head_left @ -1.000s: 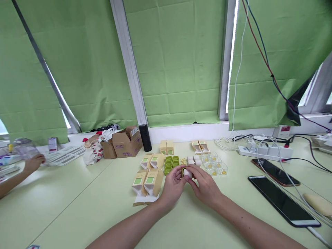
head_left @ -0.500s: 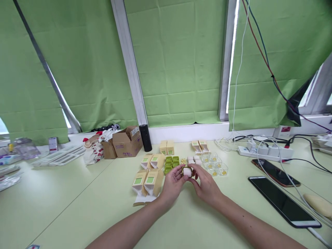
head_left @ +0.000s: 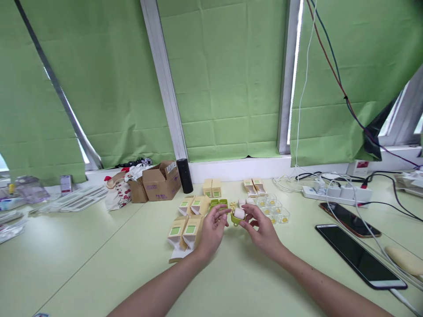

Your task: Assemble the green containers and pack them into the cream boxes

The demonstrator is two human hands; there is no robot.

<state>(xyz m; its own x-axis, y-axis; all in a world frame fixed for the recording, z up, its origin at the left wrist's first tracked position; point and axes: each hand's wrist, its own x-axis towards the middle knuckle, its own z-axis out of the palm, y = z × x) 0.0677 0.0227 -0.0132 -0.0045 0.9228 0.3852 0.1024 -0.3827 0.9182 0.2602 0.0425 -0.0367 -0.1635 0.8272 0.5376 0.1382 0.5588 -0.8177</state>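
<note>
Between the thumb and fingers of my right hand (head_left: 265, 232) is a small olive-green case (head_left: 235, 220) with a tiny loop at its lower edge. A white rounded block (head_left: 239, 214) sits in it, its top standing above the green rim. My left hand (head_left: 211, 232) is just left of the case, fingers stretched out and apart from it, holding nothing. Behind my left fingers are several green cases (head_left: 218, 202), partly hidden. Small yellow pieces (head_left: 233, 205) and more white blocks (head_left: 249, 201) lie behind the held case. Clear plastic cups with yellow bits (head_left: 283, 215) stand right of them.
Several cream cartons with green labels (head_left: 191, 230) stand left of my hands, others (head_left: 255, 187) farther back. A cardboard box (head_left: 161, 180) and black cylinder (head_left: 185, 176) stand near the wall. Phones (head_left: 360, 257), a power strip (head_left: 337, 193) and cables occupy the right side.
My left hand has come off the case and shifted left, its fingers now straighter. The case has tilted in my right hand, showing its green outside and loop.
</note>
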